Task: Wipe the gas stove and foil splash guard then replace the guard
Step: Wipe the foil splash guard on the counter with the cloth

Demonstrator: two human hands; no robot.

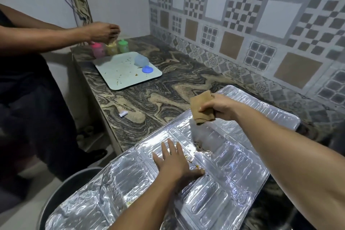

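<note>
The foil splash guard (214,173) is lying flat and unfolded across the near end of the marbled surface (168,91), and its near-left part is hanging over the edge, above a dark round bin (71,183) on the floor. The stove itself is not in view from where I am standing.

The person's left hand (175,160) is pressing on the foil with the fingers straight and spread, holding the sheet down. The right hand (220,108) is hovering above the far panel, and its fingers are curled tightly around a folded brown cloth (200,108), which is not touching the foil at this moment.

Farther along the surface a pale tray (119,73) is lying with a small tipped bottle (141,60) and its blue cap (147,69) on it. Another person's hand (104,31) is reaching to three small coloured jars (112,47) standing at the tray's far edge.

Small food crumbs (194,162) are lying on the foil just beside the left hand.

In my judgement, the risks are these. The foil is thin, so a hard stroke could be tearing or creasing it. If the left hand is lifting, the overhanging part could be pulling the sheet down toward the bin. A careless sweep could also be pushing crumbs onto the surface or the floor instead of collecting them.
</note>
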